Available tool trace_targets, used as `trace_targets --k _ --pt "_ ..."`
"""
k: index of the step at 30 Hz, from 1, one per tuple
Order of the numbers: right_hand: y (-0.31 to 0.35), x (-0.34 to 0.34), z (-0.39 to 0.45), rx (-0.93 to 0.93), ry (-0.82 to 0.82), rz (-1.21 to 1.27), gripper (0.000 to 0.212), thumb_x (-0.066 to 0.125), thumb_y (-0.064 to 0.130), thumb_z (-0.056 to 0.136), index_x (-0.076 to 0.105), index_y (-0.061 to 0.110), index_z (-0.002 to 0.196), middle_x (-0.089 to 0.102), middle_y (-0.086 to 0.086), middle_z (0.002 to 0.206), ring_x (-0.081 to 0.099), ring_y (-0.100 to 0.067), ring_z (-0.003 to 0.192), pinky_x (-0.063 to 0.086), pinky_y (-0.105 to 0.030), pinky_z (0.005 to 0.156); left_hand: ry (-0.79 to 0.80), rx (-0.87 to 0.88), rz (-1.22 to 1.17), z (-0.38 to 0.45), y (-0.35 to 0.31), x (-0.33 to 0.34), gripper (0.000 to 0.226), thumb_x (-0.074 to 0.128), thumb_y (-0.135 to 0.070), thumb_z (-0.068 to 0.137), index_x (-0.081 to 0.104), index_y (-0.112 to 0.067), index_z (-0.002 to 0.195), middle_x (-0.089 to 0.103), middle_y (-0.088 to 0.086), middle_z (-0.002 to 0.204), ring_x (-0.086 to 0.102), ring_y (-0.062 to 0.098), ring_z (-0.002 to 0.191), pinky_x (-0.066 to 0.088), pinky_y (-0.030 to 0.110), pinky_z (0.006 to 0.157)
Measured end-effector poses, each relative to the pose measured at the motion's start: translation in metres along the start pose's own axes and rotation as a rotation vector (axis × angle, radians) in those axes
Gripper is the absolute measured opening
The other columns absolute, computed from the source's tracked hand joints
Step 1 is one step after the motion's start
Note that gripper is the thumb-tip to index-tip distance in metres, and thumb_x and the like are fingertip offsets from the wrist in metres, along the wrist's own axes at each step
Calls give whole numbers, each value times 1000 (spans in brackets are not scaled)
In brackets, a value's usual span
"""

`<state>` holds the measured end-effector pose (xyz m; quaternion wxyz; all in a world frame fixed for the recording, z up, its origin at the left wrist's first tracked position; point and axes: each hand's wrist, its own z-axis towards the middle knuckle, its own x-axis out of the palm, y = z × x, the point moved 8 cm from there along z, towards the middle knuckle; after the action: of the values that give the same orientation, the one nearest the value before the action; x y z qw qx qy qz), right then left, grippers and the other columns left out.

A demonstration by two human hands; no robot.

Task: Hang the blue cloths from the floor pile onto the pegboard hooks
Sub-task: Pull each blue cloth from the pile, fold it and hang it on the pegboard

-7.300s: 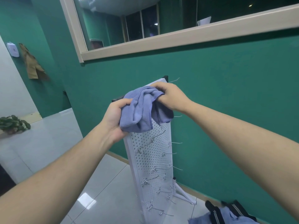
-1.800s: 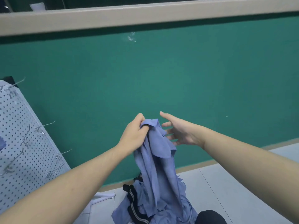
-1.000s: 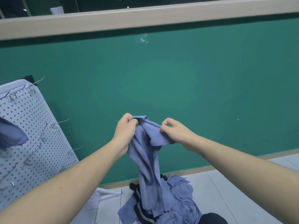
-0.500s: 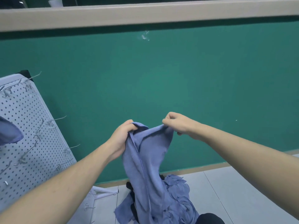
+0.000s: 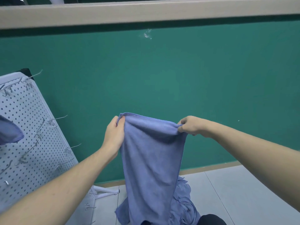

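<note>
Stretched between left hand [image 5: 113,135] and right hand [image 5: 191,125], each grip pinching a top corner: one blue cloth [image 5: 152,159], above the floor pile [image 5: 186,207]. Already hung on the pegboard [image 5: 32,127] at left: one cloth [image 5: 9,132]. Many hooks [image 5: 56,119] bare.

left hand [image 5: 113,137]: bare, no glove, ring or watch | right hand [image 5: 191,126]: bare too, nothing on the wrist | both forearms: uncovered right down to the frame's edge, no sleeve in sight
</note>
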<state>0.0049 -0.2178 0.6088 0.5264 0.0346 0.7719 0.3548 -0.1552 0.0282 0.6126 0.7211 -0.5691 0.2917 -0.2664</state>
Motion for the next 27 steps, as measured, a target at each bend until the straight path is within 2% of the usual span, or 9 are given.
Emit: trace_targets --k 2,4,6,9,12,16,20,24,27 --pt "-4 -2 1 8 10 47 4 61 17 88 61 13 89 47 -4 74 33 -20 58 27 -26 51 -9 56 46 -1 0 1 41 47 -41 100 44 -2 89 41 2 79 36 13 69 31 34 67" --pt "-9 -1 3 9 55 150 16 68 13 87 53 17 82 43 -4 70 31 -18 55 25 -24 47 6 102 59 -1 -3 2 28 51 -35 102 54 -11 88 51 -2 74 44 9 63 39 30 66" --pt "-14 -1 3 14 102 225 28 75 13 85 49 19 78 44 -3 69 34 -17 56 28 -23 46 47 123 33 -1 -7 4 9 60 -28 99 68 -25 95 68 -17 80 58 -2 69 48 15 70" --pt "-21 0 3 30 160 249 39 80 20 83 43 22 68 40 -1 65 30 -17 55 25 -23 45 74 126 31 1 -7 2 6 71 -21 92 75 -26 91 75 -21 87 65 -9 80 46 5 72" --pt "-25 0 2 52 179 262 49 83 32 79 37 24 64 33 2 62 25 -17 54 19 -26 47 26 85 -23 3 -3 -4 12 70 -26 93 75 -19 86 73 -16 79 62 -5 70 47 10 67" --pt "-19 2 0 47 174 411 57 84 43 77 32 26 63 30 5 58 21 -16 55 17 -27 50 -72 13 -69 11 8 -12 23 65 -32 97 65 -16 80 59 -9 77 50 1 64 40 17 61" --pt "-11 0 0 15 154 532 45 75 29 88 37 26 64 31 5 56 21 -12 50 18 -22 44 -6 -165 -193 12 24 -9 19 68 -33 94 67 -17 84 64 -1 84 52 15 75 42 32 69" --pt "-2 -4 -7 30 117 502 32 55 18 94 41 25 66 33 6 59 25 -9 47 20 -20 42 82 -319 -251 7 33 3 8 66 -19 94 68 -16 87 69 1 83 60 17 75 51 32 71" --pt "8 -2 -11 23 69 537 29 54 19 91 41 25 65 33 4 59 25 -12 49 19 -22 44 122 -329 -220 1 31 15 4 67 -16 92 70 -16 89 70 0 79 62 20 77 56 35 76"
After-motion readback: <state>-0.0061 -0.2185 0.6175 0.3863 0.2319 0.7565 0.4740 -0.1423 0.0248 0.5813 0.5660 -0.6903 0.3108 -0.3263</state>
